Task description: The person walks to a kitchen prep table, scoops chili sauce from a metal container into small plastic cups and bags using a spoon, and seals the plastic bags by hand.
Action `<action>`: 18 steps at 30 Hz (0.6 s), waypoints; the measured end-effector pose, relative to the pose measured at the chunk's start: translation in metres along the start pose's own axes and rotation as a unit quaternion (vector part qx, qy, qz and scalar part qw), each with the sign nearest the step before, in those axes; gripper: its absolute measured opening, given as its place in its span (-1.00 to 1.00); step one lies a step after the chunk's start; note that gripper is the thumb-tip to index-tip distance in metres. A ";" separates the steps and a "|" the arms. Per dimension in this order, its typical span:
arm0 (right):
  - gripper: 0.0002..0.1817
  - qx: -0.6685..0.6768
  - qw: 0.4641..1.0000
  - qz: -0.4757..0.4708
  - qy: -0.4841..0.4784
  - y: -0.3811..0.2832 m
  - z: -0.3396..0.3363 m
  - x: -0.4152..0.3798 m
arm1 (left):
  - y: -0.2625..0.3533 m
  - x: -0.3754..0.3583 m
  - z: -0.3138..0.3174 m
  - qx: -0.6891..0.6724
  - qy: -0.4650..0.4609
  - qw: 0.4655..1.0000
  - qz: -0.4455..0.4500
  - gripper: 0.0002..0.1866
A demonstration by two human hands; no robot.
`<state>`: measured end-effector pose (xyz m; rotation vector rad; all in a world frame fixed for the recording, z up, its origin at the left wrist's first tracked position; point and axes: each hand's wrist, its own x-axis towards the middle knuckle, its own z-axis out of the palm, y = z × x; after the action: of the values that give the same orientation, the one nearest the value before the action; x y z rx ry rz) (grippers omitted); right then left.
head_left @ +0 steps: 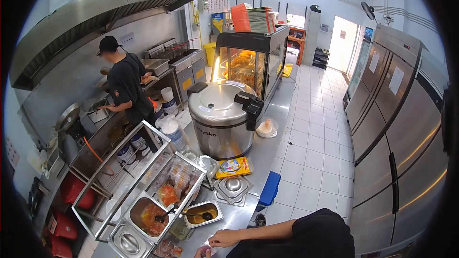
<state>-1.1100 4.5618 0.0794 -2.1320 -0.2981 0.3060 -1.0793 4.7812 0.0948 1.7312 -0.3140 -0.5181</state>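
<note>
My right hand (225, 238) is low over the steel counter, its fingers curled together. Just below it, cut by the frame's bottom edge, my left hand (203, 252) shows only in part, with its fingers closed. What they pinch, if anything, is too small to make out. Near them sits a small bag of reddish food (168, 248). Beyond is a steel pan of yellow sauce (210, 213) with a black ladle (206, 216) in it. To its left, a deep pan holds chopped red food (149, 220). A lidded pan (128, 242) stands beside that.
A large rice cooker (220, 136) stands behind a yellow packet (234, 167) and steel lids (234, 186). Farther back is a lit food warmer (244, 67). A metal frame (122, 181) surrounds the pans. A co-worker (126, 86) stands at the stove; steel fridges (397, 114) line the right.
</note>
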 end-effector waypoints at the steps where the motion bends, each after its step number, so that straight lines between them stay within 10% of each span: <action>1: -0.66 -0.004 1.000 0.004 -0.003 0.000 -0.001 0.002 | 0.002 0.002 -0.002 -0.005 -0.035 0.999 -0.018 -0.87; 18: -0.56 -0.120 0.990 0.029 -0.070 0.015 -0.016 0.017 | -0.008 -0.004 -0.003 0.066 0.006 0.995 -0.075 -0.77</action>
<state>-1.0874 4.5473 0.0735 -2.3647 -0.3705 0.4754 -1.0814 4.7872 0.0885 1.8945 -0.2139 -0.6067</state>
